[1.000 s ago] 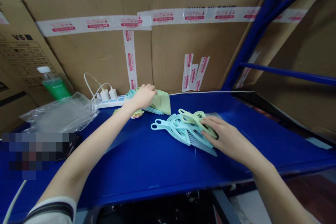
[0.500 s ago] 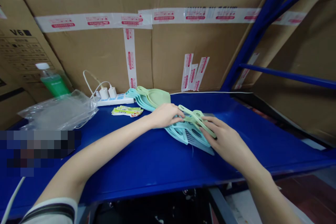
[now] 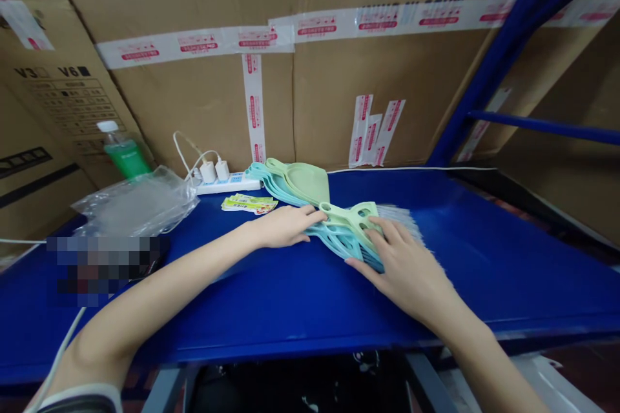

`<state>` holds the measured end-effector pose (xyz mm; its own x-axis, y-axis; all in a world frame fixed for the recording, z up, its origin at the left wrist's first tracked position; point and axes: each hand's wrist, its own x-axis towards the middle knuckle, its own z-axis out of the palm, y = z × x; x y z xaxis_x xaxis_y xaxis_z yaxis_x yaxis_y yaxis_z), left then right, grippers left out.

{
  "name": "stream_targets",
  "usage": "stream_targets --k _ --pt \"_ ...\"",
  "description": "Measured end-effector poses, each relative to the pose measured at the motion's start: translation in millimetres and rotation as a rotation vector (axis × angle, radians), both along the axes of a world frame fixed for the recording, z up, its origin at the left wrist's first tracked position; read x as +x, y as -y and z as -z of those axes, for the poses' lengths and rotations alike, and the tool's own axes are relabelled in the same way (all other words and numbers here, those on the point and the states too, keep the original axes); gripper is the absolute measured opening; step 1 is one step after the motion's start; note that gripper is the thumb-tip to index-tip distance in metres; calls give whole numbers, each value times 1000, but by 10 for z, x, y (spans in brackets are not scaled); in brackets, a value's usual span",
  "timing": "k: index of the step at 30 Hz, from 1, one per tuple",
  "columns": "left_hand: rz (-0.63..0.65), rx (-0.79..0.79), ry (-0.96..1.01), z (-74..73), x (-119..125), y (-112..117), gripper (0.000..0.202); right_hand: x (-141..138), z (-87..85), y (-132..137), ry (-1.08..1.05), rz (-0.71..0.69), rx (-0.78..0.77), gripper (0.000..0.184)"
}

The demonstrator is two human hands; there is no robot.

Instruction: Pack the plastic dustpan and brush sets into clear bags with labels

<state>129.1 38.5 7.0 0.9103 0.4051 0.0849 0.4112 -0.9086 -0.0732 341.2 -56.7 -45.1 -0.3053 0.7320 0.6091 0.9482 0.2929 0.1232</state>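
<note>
My right hand [image 3: 407, 264] lies spread flat, gripping nothing, on the fanned pile of pale blue and green plastic hand brushes [image 3: 349, 232]; their handles point left, touching my left hand's [image 3: 283, 227] straight fingertips; just beyond the pile sit stacked green and blue plastic dustpans [image 3: 298, 182].

Dustpans [image 3: 300, 182] lie behind brushes [image 3: 349, 231], bags [image 3: 140, 203] leftward.

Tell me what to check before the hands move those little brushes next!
1. Left hand at the handle ends of the brush pile: ok, fingertips touch them.
2. Right hand gripping the pile: cannot tell; its fingers lie on top.
3. Pile tidy: not ok, the brushes fan out.
4. Pile flat on the blue shelf: ok.
5. Power strip out of the way: ok, well behind the hands.
</note>
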Motion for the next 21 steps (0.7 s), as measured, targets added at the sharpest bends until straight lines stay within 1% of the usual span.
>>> stream_targets --k 3,6,10,13,18,21 --pt "1 31 -18 74 0 5 30 18 11 -16 34 4 11 50" --pt "-8 45 23 137 48 5 25 60 14 -40 40 -9 12 53" --pt "-10 9 106 211 138 -29 22 137 17 -78 -5 -31 -11 53" --pt "-19 -8 129 254 205 -68 20 199 33 -119 -58 -62 -33 52" --pt "-45 -43 159 259 298 -107 18 299 99 -202 -60 -87 -12 56" --pt "-65 -58 167 233 323 -98 18 333 120 -218 -61 -85 -4 53"
